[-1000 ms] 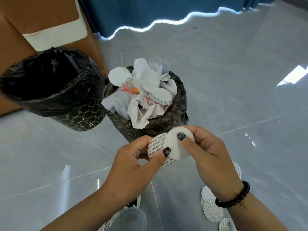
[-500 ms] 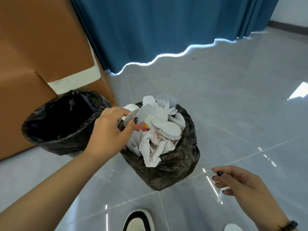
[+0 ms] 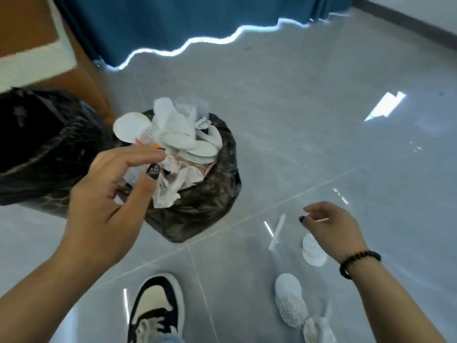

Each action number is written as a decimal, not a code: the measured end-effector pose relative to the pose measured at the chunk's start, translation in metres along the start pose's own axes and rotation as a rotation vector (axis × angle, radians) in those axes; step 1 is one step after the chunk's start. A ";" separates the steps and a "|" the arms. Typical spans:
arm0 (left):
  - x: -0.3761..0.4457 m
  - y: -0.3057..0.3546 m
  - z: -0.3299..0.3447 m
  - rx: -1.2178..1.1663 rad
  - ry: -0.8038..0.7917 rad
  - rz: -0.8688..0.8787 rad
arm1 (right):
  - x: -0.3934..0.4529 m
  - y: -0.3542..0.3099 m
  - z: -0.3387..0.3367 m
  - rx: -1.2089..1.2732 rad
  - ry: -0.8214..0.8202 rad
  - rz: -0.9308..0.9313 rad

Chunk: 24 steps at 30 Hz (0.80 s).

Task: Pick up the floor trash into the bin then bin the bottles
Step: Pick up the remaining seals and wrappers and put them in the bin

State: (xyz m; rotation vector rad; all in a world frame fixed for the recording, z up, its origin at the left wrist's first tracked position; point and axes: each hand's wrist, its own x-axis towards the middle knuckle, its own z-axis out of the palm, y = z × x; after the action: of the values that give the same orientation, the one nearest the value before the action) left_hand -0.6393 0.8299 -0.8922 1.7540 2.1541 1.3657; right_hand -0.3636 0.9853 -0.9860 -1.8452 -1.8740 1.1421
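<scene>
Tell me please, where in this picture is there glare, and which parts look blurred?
Head view: strong glare runs along the curtain hem and window reflections shine on the glossy floor; the left hand near the full bin and the white discs at the bottom look motion-blurred; the wide lens bends the edges.

We have only one view, from the head, looking forward and steeply down at the grey floor [image 3: 309, 125]. It is close above the full bin [image 3: 207, 194]; the shoe [image 3: 155, 305] appears at the lower edge.
</scene>
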 end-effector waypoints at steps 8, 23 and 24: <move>-0.081 0.046 0.082 -0.201 -0.368 -0.114 | -0.023 0.072 0.051 -0.684 -0.501 0.122; -0.101 0.042 0.099 -0.183 -0.589 -0.379 | -0.022 0.113 0.071 -0.423 -0.400 0.056; -0.101 0.042 0.098 -0.173 -0.593 -0.386 | -0.023 0.113 0.072 -0.415 -0.383 0.044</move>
State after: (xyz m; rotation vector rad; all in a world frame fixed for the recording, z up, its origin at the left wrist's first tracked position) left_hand -0.5186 0.8046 -0.9727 1.3539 1.8433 0.7819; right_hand -0.3280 0.9259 -1.1031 -1.9890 -2.4513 1.2689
